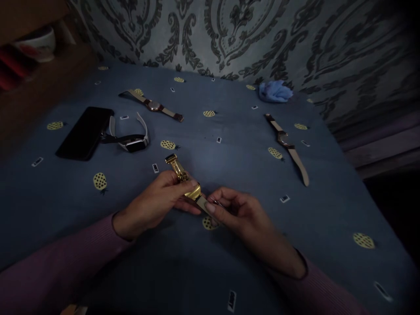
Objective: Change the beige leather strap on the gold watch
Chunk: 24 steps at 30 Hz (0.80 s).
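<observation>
A shiny gold-coloured metal watch (193,191) is sitting between both hands, over the blue pineapple-print cloth (236,157). The left hand (160,197) is clamping its body, presumably for steadiness; the right hand (243,212) is pinching its flat grey-beige strap (204,204), seemingly for control. The gold is gleaming, its clasp end slanting away. Beyond, a white-strapped, black-screened smartwatch (136,145) is lying near a black rectangular phone (85,133).

the watch (193,192) is gold, the tablecloth (236,131) blue with yellow pineapples (100,180).
</observation>
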Motion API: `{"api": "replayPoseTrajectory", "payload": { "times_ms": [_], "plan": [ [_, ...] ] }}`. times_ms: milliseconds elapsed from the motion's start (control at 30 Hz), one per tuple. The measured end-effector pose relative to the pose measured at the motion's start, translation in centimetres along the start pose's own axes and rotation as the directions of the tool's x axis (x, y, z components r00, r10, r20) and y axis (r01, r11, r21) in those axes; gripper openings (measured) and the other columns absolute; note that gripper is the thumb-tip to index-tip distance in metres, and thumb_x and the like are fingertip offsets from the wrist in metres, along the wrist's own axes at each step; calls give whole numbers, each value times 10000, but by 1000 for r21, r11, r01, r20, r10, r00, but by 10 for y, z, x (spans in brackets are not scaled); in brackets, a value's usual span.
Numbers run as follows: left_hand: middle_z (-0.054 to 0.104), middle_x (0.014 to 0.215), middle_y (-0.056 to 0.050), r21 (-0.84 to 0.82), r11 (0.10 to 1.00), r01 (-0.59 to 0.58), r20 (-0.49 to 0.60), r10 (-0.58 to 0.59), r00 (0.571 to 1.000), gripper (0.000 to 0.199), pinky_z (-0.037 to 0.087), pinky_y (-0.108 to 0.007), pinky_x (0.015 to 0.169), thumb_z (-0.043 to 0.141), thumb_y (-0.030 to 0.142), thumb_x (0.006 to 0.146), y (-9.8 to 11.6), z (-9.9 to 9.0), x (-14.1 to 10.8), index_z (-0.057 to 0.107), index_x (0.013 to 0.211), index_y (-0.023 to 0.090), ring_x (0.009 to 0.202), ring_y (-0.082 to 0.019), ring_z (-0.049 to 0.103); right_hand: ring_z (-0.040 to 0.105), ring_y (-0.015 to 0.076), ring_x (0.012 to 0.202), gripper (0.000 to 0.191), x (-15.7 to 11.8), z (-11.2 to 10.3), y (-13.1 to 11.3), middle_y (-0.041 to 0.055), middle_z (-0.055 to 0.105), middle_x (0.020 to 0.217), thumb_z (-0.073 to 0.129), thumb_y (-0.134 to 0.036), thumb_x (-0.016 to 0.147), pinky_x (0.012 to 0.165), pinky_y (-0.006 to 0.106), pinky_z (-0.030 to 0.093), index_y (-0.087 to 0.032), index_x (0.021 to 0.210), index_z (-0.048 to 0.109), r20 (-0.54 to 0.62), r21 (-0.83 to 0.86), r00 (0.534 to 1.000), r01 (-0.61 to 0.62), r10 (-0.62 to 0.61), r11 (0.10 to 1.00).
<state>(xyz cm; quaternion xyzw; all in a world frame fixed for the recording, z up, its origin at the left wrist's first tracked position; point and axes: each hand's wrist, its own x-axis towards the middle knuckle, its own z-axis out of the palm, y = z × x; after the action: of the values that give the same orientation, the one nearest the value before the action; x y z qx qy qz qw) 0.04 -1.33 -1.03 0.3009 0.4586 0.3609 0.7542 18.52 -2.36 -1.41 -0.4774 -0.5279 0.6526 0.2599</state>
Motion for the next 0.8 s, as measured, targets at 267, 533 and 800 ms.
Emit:
{"api": "replayPoseTrajectory", "payload": {
  "times_ms": [267, 533, 800],
  "plan": [
    [672, 747, -35, -11, 1000, 29, 20, -29, 999, 151, 591, -211, 582, 589, 195, 918, 1, -1, 0, 639, 811, 99, 663, -131, 692, 472, 87, 559, 232, -4, 0, -1, -28, 560, 638, 699, -371, 831, 527, 214, 400, -177, 745, 605, -9, 13, 1000, -17, 17, 1000],
    [676, 723, -22, -63, 998, 11, 7, -10, 1000, 145, 592, -207, 565, 569, 159, 928, 2, 1, 0, 598, 794, 110, 630, -123, 693, 511, 107, 577, 262, -6, 6, -2, -27, 544, 631, 719, -411, 808, 562, 235, 457, -185, 744, 602, -122, 19, 992, -8, 10, 1000],
    [673, 739, -24, -68, 998, 12, -25, -14, 1000, 114, 594, -214, 572, 579, 161, 927, 1, 2, 0, 593, 829, 105, 667, -144, 711, 516, 98, 549, 292, -5, 11, -2, -30, 550, 614, 732, -442, 789, 529, 215, 435, -185, 748, 599, -190, 61, 982, 13, -1, 998]
  ]
}}
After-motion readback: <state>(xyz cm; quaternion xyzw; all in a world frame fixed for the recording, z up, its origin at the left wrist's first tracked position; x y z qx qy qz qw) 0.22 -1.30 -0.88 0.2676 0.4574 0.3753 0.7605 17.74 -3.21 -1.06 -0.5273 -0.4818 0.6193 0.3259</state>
